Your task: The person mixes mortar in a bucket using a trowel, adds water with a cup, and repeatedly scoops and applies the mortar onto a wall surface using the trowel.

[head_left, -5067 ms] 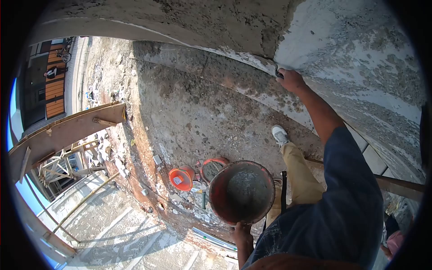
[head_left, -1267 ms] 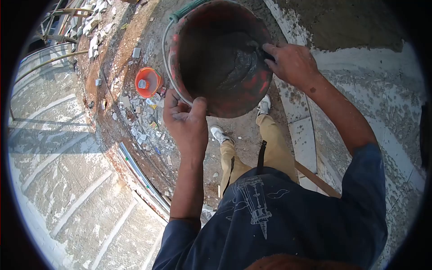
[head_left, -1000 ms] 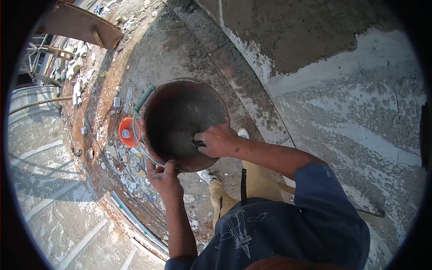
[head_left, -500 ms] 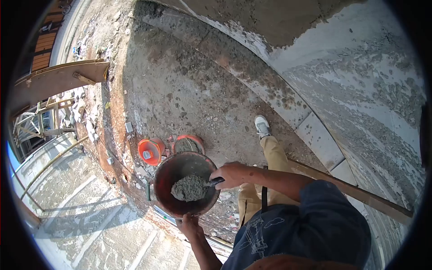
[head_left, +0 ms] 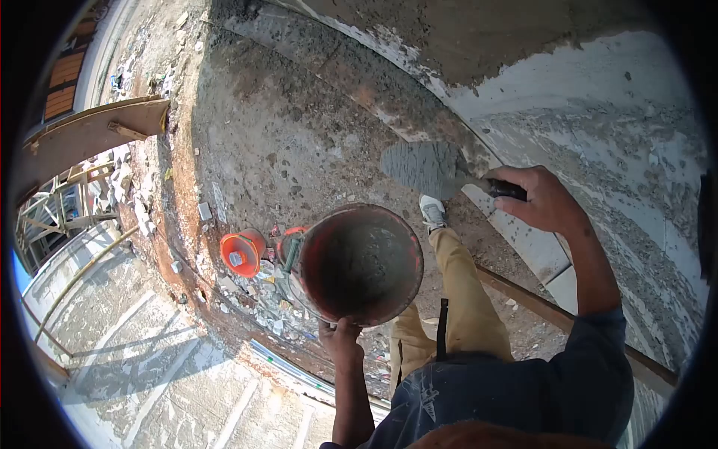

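My left hand grips the lower rim of a dark, red-stained bucket, tilted so its inside shows. Wet grey mortar lies within it. In my right hand is the black handle of a trowel, held up and to the right of the bucket. Grey mortar coats the trowel's blade. Beyond the trowel, at the upper right, is a wall with a darker wet mortar patch above a paler, rough surface.
An orange bucket stands left of the held bucket, with another red-rimmed bucket partly hidden beside it. A long wooden board runs past my legs. Rubble lies at the left, near a curved wooden panel.
The trowel has come out of the bucket and risen up and right, its blade now showing coated with mortar. The bucket has shifted right and up in view, still in my left hand.
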`<state>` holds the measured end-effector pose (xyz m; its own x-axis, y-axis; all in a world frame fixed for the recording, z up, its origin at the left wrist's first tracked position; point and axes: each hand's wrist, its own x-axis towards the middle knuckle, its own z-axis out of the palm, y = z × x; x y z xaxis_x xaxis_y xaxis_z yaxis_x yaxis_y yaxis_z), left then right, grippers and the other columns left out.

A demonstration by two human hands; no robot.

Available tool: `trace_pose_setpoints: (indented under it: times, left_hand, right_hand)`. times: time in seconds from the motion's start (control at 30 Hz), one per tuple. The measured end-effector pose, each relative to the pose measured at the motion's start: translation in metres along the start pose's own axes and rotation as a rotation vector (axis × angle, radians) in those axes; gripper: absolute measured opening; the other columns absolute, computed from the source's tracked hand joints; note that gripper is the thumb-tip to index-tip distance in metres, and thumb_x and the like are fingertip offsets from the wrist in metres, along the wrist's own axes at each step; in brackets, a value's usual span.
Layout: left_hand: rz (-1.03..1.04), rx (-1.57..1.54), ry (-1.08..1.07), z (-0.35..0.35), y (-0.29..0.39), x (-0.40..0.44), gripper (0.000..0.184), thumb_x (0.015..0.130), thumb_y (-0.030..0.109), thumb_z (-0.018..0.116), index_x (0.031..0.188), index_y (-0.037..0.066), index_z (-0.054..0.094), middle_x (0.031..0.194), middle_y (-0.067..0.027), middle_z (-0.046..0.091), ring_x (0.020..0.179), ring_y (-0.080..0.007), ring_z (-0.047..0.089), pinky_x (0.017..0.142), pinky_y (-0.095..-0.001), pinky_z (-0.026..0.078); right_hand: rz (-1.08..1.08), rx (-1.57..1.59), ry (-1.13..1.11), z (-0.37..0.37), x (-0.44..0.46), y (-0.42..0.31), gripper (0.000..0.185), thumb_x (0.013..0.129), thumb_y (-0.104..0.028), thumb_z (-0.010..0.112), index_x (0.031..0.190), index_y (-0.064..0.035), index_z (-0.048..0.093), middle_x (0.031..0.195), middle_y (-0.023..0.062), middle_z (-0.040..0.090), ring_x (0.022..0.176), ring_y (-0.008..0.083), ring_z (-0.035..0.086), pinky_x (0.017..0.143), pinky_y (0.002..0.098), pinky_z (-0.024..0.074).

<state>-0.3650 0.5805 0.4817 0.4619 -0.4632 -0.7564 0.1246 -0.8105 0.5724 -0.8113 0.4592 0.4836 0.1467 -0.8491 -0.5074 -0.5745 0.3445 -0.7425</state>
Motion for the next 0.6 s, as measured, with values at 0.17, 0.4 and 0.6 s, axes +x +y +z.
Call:
trace_pose_setpoints:
  times: [0.17, 0.4, 0.6]
  left_hand:
    - [0.24, -0.118, -0.183, 0.035, 0.034, -0.008, 0.037, 0.082, -0.003, 0.063, 0.118, 0.002, 0.06, 0.097, -0.0089, 0.07, 0.081, -0.0165, 0.07, 0.066, -0.03, 0.061]
    - [0.534, -0.064, -0.192, 0.044, 0.107, -0.034, 0.02, 0.083, -0.002, 0.063, 0.102, 0.004, 0.061, 0.078, 0.0041, 0.057, 0.066, -0.0042, 0.051, 0.059, -0.0227, 0.042]
    - [0.825, -0.012, -0.095, 0.013, 0.159, -0.075, 0.012, 0.083, -0.001, 0.064, 0.09, 0.006, 0.058, 0.07, 0.0069, 0.047, 0.062, -0.001, 0.042, 0.056, -0.0211, 0.034]
  right_hand:
    - [-0.187, -0.55, -0.038, 0.072, 0.023, -0.067, 0.045, 0.082, -0.027, 0.077, 0.123, -0.0139, 0.066, 0.102, 0.0133, 0.068, 0.096, 0.0334, 0.069, 0.084, 0.0488, 0.0522]
    - [-0.512, -0.857, 0.065, 0.112, 0.015, -0.172, 0.037, 0.086, -0.016, 0.067, 0.121, -0.0073, 0.064, 0.1, 0.0128, 0.067, 0.099, 0.0297, 0.067, 0.086, 0.0441, 0.0498]
    - [-0.424, -0.914, 0.235, 0.059, 0.052, -0.206, 0.03, 0.083, -0.013, 0.068, 0.113, -0.0071, 0.069, 0.091, 0.0142, 0.072, 0.087, 0.0321, 0.073, 0.076, 0.048, 0.0573]
